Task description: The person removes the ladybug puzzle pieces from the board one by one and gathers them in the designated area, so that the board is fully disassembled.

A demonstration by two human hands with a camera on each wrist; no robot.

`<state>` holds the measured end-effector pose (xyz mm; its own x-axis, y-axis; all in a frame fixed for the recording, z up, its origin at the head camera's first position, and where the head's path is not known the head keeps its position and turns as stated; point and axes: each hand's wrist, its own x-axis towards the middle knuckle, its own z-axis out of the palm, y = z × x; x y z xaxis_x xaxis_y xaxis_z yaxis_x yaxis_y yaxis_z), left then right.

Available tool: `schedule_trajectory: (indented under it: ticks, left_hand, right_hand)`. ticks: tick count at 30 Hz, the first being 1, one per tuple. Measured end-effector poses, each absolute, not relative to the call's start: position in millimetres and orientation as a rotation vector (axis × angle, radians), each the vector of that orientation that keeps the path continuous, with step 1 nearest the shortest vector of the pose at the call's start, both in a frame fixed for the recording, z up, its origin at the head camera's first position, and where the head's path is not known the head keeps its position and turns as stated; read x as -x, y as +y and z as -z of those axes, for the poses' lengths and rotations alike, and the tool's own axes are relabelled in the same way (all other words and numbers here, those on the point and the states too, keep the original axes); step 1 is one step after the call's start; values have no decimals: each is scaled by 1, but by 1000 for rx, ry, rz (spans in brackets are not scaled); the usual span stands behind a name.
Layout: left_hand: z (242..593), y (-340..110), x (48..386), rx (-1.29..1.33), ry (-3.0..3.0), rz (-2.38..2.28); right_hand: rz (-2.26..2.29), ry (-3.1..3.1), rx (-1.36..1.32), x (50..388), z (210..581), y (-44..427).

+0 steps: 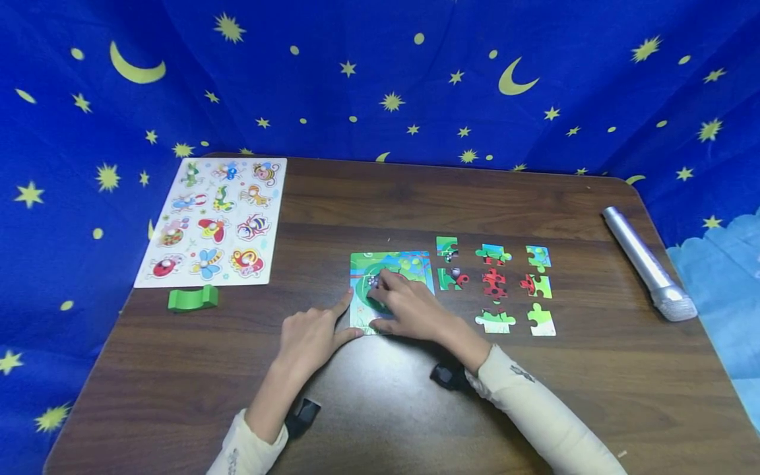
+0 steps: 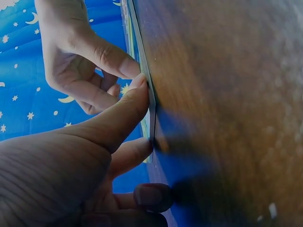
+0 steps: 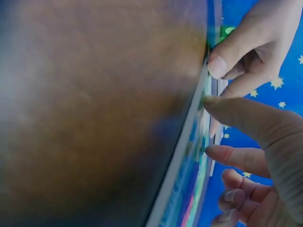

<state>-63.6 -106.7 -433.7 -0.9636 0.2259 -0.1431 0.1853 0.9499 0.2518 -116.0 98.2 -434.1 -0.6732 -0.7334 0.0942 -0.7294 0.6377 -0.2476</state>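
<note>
A small square jigsaw board (image 1: 360, 310), printed with a green and blue picture, lies flat in the middle of the table. My left hand (image 1: 309, 335) touches its left edge with the index finger and its near left corner with the thumb, both fairly straight. Over the board, my right hand (image 1: 410, 307) rests its fingertips on the picture, hiding part of it. In the right wrist view, the right thumb (image 3: 241, 113) and index finger (image 3: 239, 158) touch the board apart, and no piece shows between them. Loose puzzle pieces (image 1: 494, 284) lie in rows to the right.
On the left of the table (image 1: 380, 198) lies a white board with insect pictures (image 1: 222, 218), with a green curved block (image 1: 192, 299) just below it. A silver microphone (image 1: 647, 264) lies near the right edge. A blue starry cloth (image 1: 332, 92) hangs behind.
</note>
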Motion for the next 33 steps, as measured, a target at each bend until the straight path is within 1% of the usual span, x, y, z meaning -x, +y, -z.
schedule_trajectory:
  ticks: [10, 20, 28, 33]
  left_hand:
    - [434, -107, 63, -307, 2936, -390]
    - [435, -106, 64, -311, 2930, -398]
    - [435, -106, 65, -323, 2938, -385]
    - [435, -107, 64, -317, 2924, -370]
  right_hand:
    - [366, 2793, 1299, 124, 430, 95]
    - [323, 2760, 1242, 129, 429, 94]
    - [334, 2756, 1312, 132, 431, 97]
    - [356, 2772, 1342, 130, 429, 108]
